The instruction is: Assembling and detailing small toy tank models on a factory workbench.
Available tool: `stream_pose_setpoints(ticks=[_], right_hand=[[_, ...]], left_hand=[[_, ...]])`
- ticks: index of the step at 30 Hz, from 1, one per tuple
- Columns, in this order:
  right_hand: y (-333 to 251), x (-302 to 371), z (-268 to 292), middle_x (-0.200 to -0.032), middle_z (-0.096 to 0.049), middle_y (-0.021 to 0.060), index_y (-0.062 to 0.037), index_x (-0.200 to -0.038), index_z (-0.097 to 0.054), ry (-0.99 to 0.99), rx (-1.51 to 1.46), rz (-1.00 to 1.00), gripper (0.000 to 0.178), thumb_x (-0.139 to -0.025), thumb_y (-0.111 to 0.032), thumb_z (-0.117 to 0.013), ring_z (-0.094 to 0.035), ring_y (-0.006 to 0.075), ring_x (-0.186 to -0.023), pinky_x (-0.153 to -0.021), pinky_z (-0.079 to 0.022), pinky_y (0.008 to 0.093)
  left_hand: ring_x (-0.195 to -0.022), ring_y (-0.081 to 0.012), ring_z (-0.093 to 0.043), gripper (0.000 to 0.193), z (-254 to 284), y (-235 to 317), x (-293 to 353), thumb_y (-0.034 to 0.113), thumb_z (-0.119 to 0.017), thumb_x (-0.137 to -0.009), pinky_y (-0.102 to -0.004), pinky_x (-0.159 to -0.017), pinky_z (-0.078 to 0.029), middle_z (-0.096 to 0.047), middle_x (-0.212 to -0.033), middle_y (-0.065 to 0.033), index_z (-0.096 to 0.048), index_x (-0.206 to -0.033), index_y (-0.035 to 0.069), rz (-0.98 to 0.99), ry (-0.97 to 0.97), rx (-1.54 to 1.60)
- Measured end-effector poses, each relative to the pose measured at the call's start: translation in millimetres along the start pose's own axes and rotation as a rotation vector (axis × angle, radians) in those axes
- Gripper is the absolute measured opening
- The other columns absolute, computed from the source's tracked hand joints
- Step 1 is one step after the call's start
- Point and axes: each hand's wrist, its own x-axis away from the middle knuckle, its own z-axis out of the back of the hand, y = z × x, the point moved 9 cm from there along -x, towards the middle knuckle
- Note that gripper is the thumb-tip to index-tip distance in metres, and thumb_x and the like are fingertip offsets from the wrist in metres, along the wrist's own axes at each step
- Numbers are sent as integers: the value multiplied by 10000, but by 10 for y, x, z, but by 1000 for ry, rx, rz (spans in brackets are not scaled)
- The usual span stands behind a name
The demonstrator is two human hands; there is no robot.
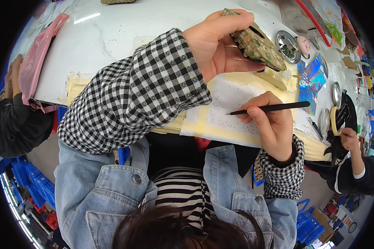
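While the left hand [214,45] grips the bead-crusted piece [257,45] tilted up for easy access, the right hand [272,124], just below it, pinches a black pick tool [270,108] pen-style over the dotted white sheet [226,103], probably to grab beads.

both sleeves [141,91] are black-and-white check, loose at the cuffs [283,174]. over them sits a pale blue denim vest [99,186] with metal snap buttons [136,179] (one on each shoulder flap) and stitched seams. under it a black-and-white striped top [183,189] shows at the neck. dark brown hair [183,230] fills the lower edge.
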Motion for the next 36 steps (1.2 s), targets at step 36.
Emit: stream_pose_setpoints(ticks=[36], right_hand=[[-201,74,244,-812,-620,135,55,-903,-513,130,-148,73,132,-921,-76,-500,-598,139,-728,-684,-488,236]], left_hand=[[-1082,-267,-549,377,-25,18,75,267,-466,-931,-404,-919,-501,-503,-1154,-125,-389,-1232,53,54,114,-44]])
